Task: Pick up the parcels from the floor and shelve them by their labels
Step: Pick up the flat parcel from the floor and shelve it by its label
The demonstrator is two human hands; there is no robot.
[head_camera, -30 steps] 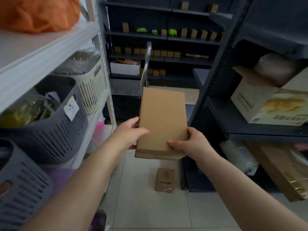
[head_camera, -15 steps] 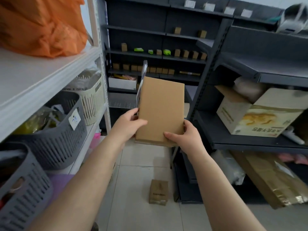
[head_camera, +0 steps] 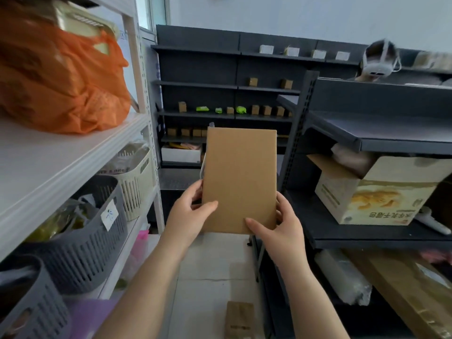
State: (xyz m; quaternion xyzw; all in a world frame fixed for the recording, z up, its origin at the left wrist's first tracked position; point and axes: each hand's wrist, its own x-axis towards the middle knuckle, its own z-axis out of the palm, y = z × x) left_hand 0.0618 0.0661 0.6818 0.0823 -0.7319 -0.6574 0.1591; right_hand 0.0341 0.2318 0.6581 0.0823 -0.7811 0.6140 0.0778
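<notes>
Left to right. Two grey slotted baskets (head_camera: 80, 243) are sitting on the white rack's (head_camera: 61, 167) lower shelf at its front edge, with one cream basket (head_camera: 135, 174) behind them; one orange bag (head_camera: 58, 79) is lying on the shelf above. Only one of the grey baskets is showing a white tag.

Two parcels are showing in the aisle. One flat brown parcel (head_camera: 241, 179) is being held up in mid-air, centre of view, between both hands. A second, smaller parcel (head_camera: 239, 319) is lying on the floor (head_camera: 208, 277) tiles below, near the foot of the dark shelving.

Left hand (head_camera: 188, 211): grip closed on the held parcel's lower left edge, thumb lying across the front face, fingers wrapping behind. Right hand (head_camera: 278, 228): grip closed on the lower right corner, thumb on the front face near the bottom edge, fingers along the right side.

The held parcel is standing nearly upright, long axis vertical, plain face toward the camera, top edge leaning slightly away. No label is showing on this face.

Right side: one open printed carton (head_camera: 371, 192) is resting on the dark shelf (head_camera: 367, 238), and a long brown package (head_camera: 411, 294) is lying underneath. The far dark shelving is carrying many small boxes; count cannot be told.
</notes>
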